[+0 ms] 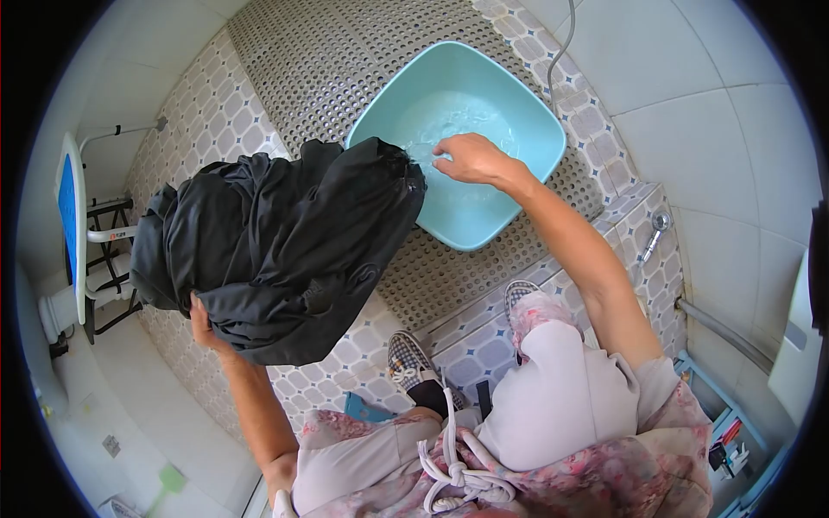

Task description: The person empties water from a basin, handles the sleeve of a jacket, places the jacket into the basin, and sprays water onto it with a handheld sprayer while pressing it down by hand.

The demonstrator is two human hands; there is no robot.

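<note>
- Holding the large, crumpled dark-grey cloth garment (276, 246) in the head view, we have our left hand (203, 323) at its lower left edge, fingers clamped on the fabric and partly hidden by its folds.
- Our right hand (471, 160) is over the light turquoise, rounded-square plastic basin (509, 200), just beside the garment's wet-looking right end; its fingers are curled, and we cannot tell whether they are closed on anything.
- The garment's right end overlaps the basin's left rim in our view, while most of it hangs left of the basin, over the patterned tile floor (211, 108).
- We see rippling clear water (466, 121) in the basin, which sits on the grey perforated mat (302, 52).
- To our right lies a silver shower head (661, 221).
</note>
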